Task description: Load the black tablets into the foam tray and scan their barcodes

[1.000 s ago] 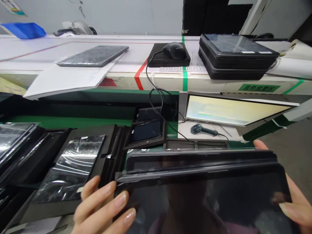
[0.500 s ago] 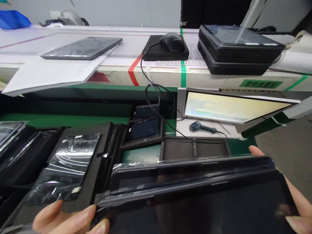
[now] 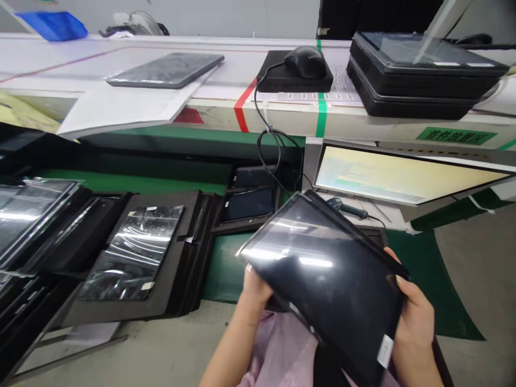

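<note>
Left hand (image 3: 255,290) under it, right hand (image 3: 413,322) curled round its edge, a tilted black tablet (image 3: 326,279) hangs over a green mat (image 3: 223,269), where one slipped grip could drop it.

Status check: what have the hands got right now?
Both hands on a black tablet, tilted. Left hand under its left edge, right hand at its right edge. Handheld barcode scanner beyond its upper edge.

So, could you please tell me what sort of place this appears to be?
It looks like a factory line handling tablets: a barcode scanner lies by a monitor, and black trays hold film-wrapped tablets.
</note>
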Action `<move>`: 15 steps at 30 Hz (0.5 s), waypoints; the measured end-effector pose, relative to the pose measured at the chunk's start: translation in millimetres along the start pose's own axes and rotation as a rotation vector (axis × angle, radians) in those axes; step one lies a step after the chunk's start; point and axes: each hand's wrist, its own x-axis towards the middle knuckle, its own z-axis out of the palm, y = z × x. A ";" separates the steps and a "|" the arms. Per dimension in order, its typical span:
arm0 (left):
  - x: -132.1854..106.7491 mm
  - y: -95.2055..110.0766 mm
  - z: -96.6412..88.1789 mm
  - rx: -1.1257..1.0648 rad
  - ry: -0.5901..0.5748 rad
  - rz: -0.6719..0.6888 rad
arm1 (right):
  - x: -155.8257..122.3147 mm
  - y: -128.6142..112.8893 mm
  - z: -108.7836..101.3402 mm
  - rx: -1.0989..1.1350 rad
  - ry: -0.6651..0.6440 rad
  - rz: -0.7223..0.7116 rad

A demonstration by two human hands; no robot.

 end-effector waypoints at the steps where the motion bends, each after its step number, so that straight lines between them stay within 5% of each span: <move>1: -7.2 -10.6 9.1 -0.048 -0.041 -0.089 | 0.0 8.9 -6.5 0.013 0.035 -0.024; 6: -29.1 -53.7 34.3 -0.336 -0.121 -0.591 | -5.8 42.9 -43.8 -0.054 0.116 0.005; 10: -15.7 -85.4 22.4 -0.278 -0.192 -0.651 | -6.2 59.5 -81.9 -0.106 0.233 0.063; 15: 11.2 -117.8 -16.7 -0.099 -0.158 -0.628 | 11.6 67.3 -133.3 -0.243 0.324 -0.055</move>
